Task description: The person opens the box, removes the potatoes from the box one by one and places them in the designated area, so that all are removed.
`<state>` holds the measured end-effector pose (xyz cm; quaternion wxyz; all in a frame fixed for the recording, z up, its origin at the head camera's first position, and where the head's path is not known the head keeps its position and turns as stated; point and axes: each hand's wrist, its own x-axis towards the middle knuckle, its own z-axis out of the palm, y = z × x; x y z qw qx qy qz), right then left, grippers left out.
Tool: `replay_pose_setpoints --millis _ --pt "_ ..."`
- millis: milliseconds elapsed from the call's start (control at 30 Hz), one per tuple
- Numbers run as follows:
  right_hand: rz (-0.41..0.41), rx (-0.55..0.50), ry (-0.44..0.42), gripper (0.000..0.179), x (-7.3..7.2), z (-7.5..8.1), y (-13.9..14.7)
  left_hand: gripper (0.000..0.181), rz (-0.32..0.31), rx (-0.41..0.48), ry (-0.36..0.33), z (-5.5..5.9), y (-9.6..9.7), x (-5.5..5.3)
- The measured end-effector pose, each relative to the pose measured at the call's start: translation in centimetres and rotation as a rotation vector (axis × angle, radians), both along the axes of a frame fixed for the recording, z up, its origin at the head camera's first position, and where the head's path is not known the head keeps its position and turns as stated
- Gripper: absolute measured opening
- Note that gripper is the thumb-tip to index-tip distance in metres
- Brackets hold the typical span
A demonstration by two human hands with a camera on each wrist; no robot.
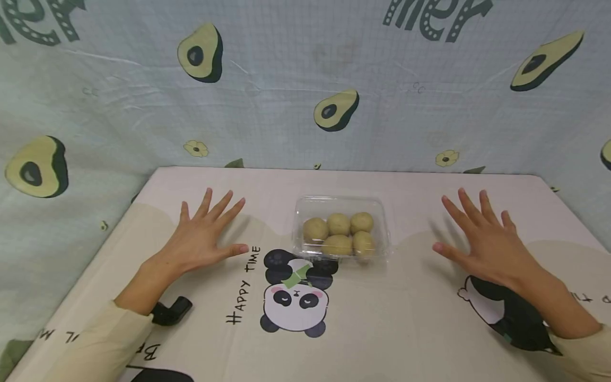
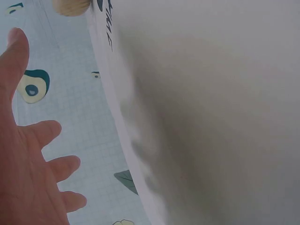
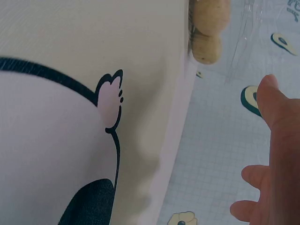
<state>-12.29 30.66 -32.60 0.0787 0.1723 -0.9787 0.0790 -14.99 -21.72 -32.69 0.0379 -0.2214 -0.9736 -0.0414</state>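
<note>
A clear plastic box (image 1: 341, 204) sits at the middle of the table, toward the far edge. Inside it lie several round, yellowish-tan things that look like small potatoes (image 1: 338, 245); two also show at the top of the right wrist view (image 3: 207, 48). Whether the box's lid is closed, I cannot tell. To the left of the box my left hand (image 1: 198, 239) hovers palm down, fingers spread, holding nothing. My right hand (image 1: 496, 249) is held the same way on the box's other side, apart from it. Both cast shadows on the tabletop.
A pale cloth with panda prints (image 1: 296, 302) covers the table (image 1: 396, 329). Behind and beside it hangs a light blue curtain (image 1: 277, 69) printed with avocados. Beside my left wrist is a small black object (image 1: 174, 312).
</note>
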Motion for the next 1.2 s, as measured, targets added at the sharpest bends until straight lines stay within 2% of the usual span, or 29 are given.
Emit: replay_pose_setpoints --millis 367,600,833,967,1100,1200 --pt "0.006 -0.002 0.025 0.093 0.0 0.5 -0.3 0.092 -0.014 0.018 -0.002 0.6 0.8 0.1" --pt "0.025 -0.036 0.059 0.092 0.6 0.5 -1.0 0.094 -0.027 0.061 -0.013 0.8 1.6 0.2" --pt "0.129 -0.162 0.115 0.09 1.4 0.4 -2.9 0.091 -0.072 0.25 -0.044 0.3 3.5 0.7" --pt "0.192 -0.204 0.141 0.09 1.4 0.2 -4.5 0.099 -0.114 0.345 -0.056 -0.4 4.8 1.0" --pt "0.227 -0.248 0.14 0.09 1.3 -0.3 -6.1 0.108 -0.142 0.426 -0.101 -1.0 6.0 1.1" --pt "0.227 -0.274 0.119 0.093 1.3 -0.8 -7.1 0.109 -0.132 0.487 -0.156 -1.3 6.6 1.1"
